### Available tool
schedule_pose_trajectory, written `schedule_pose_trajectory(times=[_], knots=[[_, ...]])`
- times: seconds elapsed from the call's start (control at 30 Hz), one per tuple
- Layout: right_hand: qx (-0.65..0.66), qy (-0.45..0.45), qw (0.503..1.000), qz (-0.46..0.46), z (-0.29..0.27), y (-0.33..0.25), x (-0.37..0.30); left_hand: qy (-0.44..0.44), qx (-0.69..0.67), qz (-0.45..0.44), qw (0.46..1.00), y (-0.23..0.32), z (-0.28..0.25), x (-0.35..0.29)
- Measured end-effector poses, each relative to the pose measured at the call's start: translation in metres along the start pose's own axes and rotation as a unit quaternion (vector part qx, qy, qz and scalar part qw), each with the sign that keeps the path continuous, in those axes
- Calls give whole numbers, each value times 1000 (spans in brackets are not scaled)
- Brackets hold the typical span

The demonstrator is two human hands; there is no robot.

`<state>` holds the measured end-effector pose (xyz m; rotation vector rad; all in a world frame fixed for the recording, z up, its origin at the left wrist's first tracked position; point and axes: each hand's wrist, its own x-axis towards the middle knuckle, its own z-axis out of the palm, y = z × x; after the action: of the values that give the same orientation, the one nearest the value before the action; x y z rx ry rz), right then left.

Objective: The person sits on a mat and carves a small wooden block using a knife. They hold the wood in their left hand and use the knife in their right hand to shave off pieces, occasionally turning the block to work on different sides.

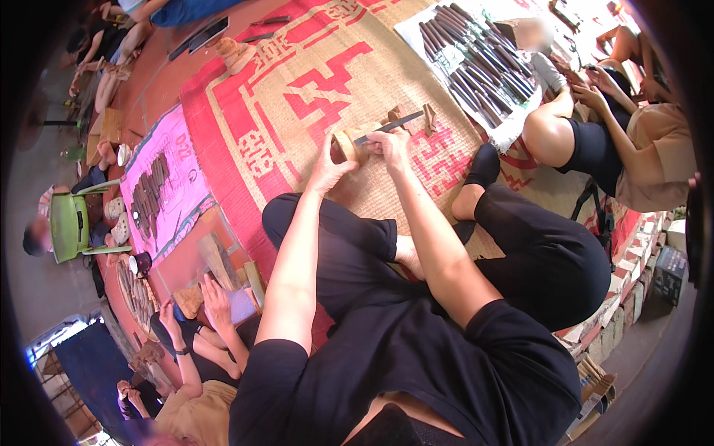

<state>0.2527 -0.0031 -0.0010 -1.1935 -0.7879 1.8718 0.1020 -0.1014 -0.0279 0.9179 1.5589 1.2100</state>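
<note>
My left hand (328,171) is closed round the side of a pale wooden piece (344,143), which has a rounded, hollow-looking form. Pinched in my right hand (392,149) is a long, narrow dark carving tool (407,120). Its near end reaches the right side of the wooden piece; I cannot tell if they touch. Beyond my right hand, a small brown wooden piece (430,119) shows by the tool's far end. Both hands are above a red and tan woven mat (387,67), in front of my crossed legs.
Many dark carving tools (476,63) lie in rows on a white cloth at the far right, beside a seated person (625,141). More tools (151,195) rest on a pink sheet (178,160) at left. A carved wooden piece (235,56) stands by the mat's far-left edge. Another person's hands (216,301) are at lower left.
</note>
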Motion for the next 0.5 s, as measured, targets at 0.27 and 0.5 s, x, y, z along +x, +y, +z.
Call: schedule_pose_trajectory(times=[0.27,0.5], knots=[[-44,-2,999,-2,-5,-4,-6,-5,34,14,999,-5,-2,5],[12,-53,998,17,-14,1,-5,-18,82,32,996,-3,-2,3]])
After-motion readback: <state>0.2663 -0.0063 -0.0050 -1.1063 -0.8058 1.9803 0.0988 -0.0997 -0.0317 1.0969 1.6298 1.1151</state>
